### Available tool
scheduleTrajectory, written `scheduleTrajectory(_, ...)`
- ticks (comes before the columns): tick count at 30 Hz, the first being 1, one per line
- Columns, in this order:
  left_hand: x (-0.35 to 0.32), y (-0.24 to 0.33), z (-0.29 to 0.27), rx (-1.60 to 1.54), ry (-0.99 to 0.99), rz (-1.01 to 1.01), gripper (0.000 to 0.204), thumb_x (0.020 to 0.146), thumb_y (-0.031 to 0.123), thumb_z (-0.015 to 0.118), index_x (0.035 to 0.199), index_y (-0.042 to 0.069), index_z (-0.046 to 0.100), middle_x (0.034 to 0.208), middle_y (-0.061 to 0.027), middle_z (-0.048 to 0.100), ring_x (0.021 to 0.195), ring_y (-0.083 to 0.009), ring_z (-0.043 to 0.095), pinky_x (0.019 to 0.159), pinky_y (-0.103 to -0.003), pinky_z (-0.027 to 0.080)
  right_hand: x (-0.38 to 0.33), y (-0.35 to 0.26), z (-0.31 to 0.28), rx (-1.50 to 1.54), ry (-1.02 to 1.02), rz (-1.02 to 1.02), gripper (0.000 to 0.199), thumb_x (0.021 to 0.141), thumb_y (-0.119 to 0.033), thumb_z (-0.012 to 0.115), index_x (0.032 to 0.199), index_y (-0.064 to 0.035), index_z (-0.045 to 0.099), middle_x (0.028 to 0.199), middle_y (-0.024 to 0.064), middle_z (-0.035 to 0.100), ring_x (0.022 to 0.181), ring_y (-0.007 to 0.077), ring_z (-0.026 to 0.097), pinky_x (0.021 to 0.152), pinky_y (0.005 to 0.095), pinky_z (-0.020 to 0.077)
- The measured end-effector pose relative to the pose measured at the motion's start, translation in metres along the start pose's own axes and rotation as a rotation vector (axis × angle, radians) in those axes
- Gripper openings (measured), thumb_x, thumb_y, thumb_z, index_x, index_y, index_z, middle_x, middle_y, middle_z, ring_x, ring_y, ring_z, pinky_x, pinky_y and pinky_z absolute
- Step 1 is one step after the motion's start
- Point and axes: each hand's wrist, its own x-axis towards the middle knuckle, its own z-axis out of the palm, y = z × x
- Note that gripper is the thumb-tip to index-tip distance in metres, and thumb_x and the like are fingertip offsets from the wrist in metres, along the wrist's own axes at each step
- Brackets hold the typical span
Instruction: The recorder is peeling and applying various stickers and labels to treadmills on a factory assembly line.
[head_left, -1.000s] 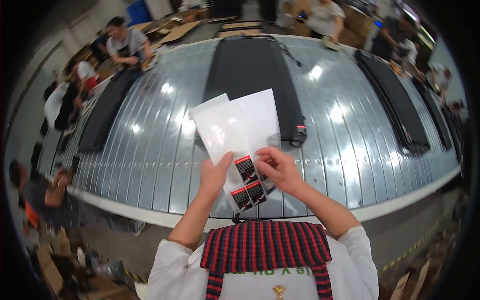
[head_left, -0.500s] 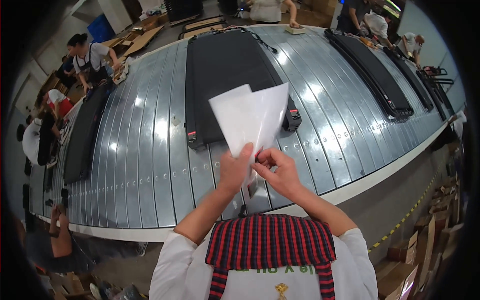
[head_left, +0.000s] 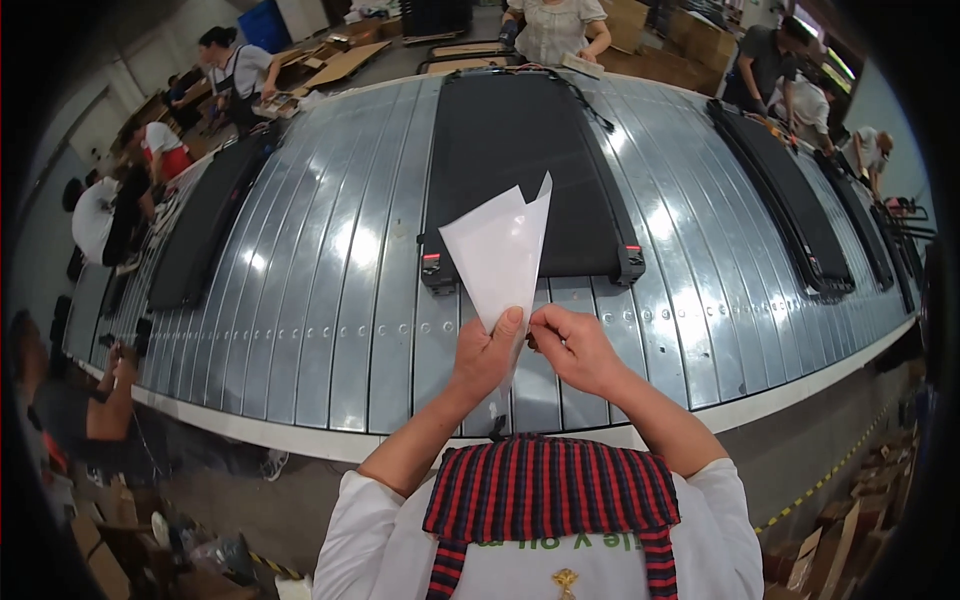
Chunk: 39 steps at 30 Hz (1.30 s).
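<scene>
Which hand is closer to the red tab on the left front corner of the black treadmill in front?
Left. The left hand grips the white sheet just below and right of that red tab; the right hand is pinched further to the right, beyond the sheet.

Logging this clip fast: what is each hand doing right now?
Left hand: closed, holding the white paper sheet.
Right hand: fingers pinched beside the sheet's lower edge; what they hold cannot be told.

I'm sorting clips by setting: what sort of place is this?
Probably a factory assembly line: a wide grey slatted metal conveyor carries flat black treadmill-like machines, with workers alongside and cardboard boxes nearby.
</scene>
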Motion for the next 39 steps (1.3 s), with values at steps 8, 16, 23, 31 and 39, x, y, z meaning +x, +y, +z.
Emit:
scheduleTrajectory(8,-0.017,-0.001,0.035,0.165,0.134,-0.049,0.038,0.086,0.037,0.047,0.092,0.000,0.056,0.074,-0.0010,0.054,0.068,-0.0072,0.048,0.059,-0.022,0.040,-0.012,0.013,-0.036,0.102,-0.257,0.093,0.014,0.084,-0.012,0.051,0.080,0.0018,0.053,0.065,0.0070,0.057,0.059,0.0099,0.053,0.055,0.0231,0.0448)
scheduleTrajectory(16,0.013,-0.004,0.065,0.368,0.349,0.125,0.042,0.085,0.036,0.048,0.095,-0.004,0.055,0.083,-0.0103,0.061,0.075,-0.0164,0.056,0.066,-0.029,0.043,-0.043,0.047,-0.134,0.327,-0.139,0.210,0.017,0.086,-0.012,0.048,0.079,0.0022,0.054,0.069,0.0054,0.058,0.063,0.0103,0.057,0.058,0.0230,0.0476)
scheduleTrajectory(23,0.038,-0.031,0.127,0.662,0.260,0.257,0.031,0.084,0.028,0.048,0.095,0.000,0.057,0.083,-0.0207,0.058,0.078,-0.0335,0.057,0.065,-0.034,0.044,-0.052,0.065,-0.192,-0.406,0.188,-0.041,0.013,0.078,-0.012,0.055,0.072,-0.0003,0.056,0.056,0.0104,0.054,0.048,0.0159,0.053,0.046,0.0282,0.0404)
scheduleTrajectory(31,0.045,-0.042,0.192,0.077,-0.084,-0.076,0.031,0.086,0.031,0.046,0.082,0.001,0.053,0.066,-0.0080,0.058,0.064,-0.0077,0.055,0.053,-0.024,0.043,-0.054,0.056,-0.191,-0.020,-0.350,-0.039,0.015,0.083,-0.015,0.046,0.078,-0.0007,0.048,0.069,0.0171,0.055,0.062,0.0301,0.053,0.058,0.0348,0.0414)
scheduleTrajectory(39,0.054,-0.056,0.174,0.545,-0.002,0.112,0.033,0.083,0.033,0.050,0.081,0.000,0.055,0.060,-0.0083,0.057,0.054,-0.0145,0.056,0.051,-0.027,0.043,-0.043,0.072,-0.190,0.207,-0.487,-0.069,0.009,0.083,-0.007,0.047,0.088,-0.0014,0.052,0.073,0.0089,0.055,0.068,0.0158,0.053,0.063,0.0273,0.0439)
